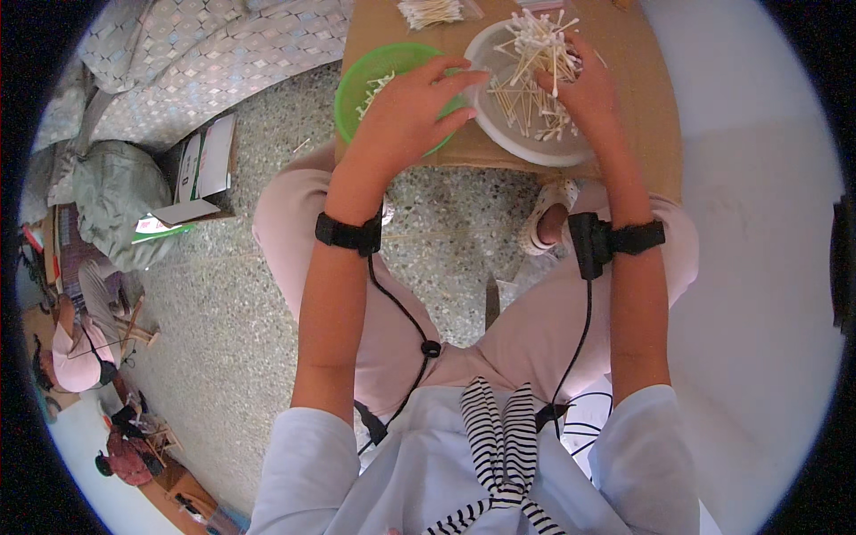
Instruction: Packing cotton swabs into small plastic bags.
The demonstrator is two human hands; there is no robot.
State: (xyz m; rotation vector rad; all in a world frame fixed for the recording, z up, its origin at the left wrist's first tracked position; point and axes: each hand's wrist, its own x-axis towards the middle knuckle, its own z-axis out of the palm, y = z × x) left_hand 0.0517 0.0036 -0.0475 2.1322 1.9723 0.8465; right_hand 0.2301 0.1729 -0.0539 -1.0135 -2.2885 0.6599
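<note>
My right hand is closed around a bunch of cotton swabs, whose white tips fan out above a white bowl. More loose swabs lie criss-cross inside that bowl, below the hand. My left hand reaches over a green bowl, its fingers spread and pointing toward the white bowl; nothing shows in its grasp. White-tipped swabs lie in the green bowl, partly covered by the left hand. The two bowls stand side by side, green on the left.
Brown cardboard covers the tabletop. At its far edge lies a clear bag of swabs. A pale wall closes off the right side. An opened carton sits on the speckled floor to the left, and other people are farther off at lower left.
</note>
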